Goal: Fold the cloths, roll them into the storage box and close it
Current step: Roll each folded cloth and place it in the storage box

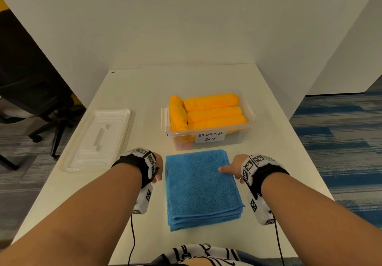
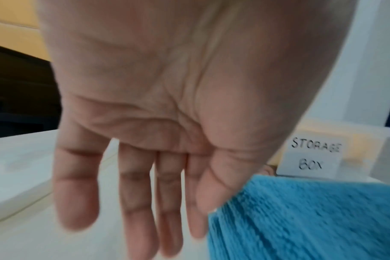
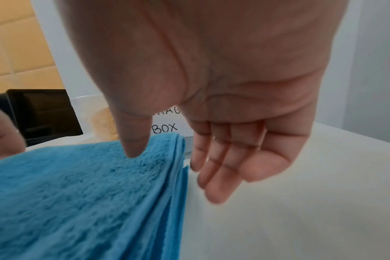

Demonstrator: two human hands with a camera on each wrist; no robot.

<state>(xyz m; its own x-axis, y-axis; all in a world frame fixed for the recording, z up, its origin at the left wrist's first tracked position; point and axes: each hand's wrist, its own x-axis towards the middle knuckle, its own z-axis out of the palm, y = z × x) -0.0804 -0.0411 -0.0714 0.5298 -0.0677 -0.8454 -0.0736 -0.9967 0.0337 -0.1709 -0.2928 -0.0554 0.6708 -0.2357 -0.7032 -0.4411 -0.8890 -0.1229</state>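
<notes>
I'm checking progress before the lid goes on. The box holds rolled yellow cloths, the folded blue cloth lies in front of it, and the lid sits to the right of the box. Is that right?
Not quite: the lid lies on the table to the left of the box, as the head view shows. The rest holds: rolled yellow cloths fill the box, and the folded blue cloth lies in front of it.

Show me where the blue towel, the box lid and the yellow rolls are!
blue towel (image 1: 201, 187): head view, middle of its top.
box lid (image 1: 99, 139): head view, its centre.
yellow rolls (image 1: 213, 114): head view, the middle roll.
</notes>
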